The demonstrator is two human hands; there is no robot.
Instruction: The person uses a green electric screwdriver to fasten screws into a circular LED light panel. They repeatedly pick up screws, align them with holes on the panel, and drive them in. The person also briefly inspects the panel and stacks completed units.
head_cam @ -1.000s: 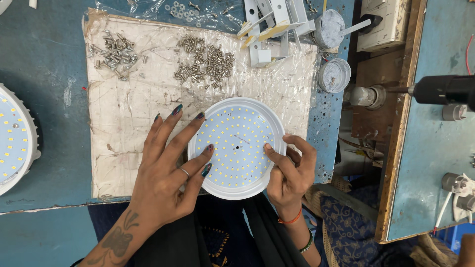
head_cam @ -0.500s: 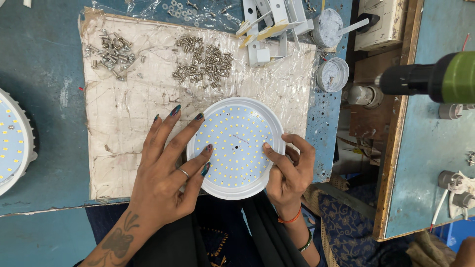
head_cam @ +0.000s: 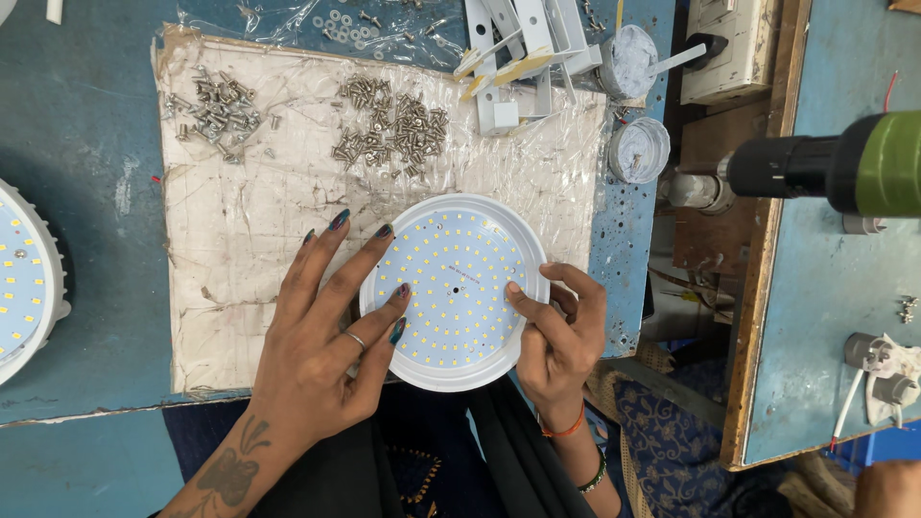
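Your two hands steady a round white LED lamp disc (head_cam: pixel 454 293) at the near edge of the blue surface (head_cam: pixel 86 144), where it rests on a worn sheet of cardboard under clear plastic (head_cam: pixel 249 249). Your left hand (head_cam: pixel 326 326) lies flat and spread wide, its fingers (head_cam: pixel 384 251) fanned across the disc's left rim and over the outer rows of small yellow diodes, a ring showing on one finger and dark polish on the nails. Your right hand (head_cam: pixel 556 336) is curled at the disc's right rim, thumb pressed onto the lit face and the other fingers tucked in beside the edge; it grips the rim rather than closing around anything loose.

Beyond the disc, two heaps of small metal screws (head_cam: pixel 389 125) lie on the plastic, the second heap (head_cam: pixel 216 105) well apart to the left. White metal brackets (head_cam: pixel 518 48) are stacked at the far edge, with two round tubs of white paste (head_cam: pixel 638 149) just beside them. A second lamp disc (head_cam: pixel 24 278) shows partly at the left edge of the view. On the neighbouring blue bench at right, a green and black power driver (head_cam: pixel 835 168) points toward your work.
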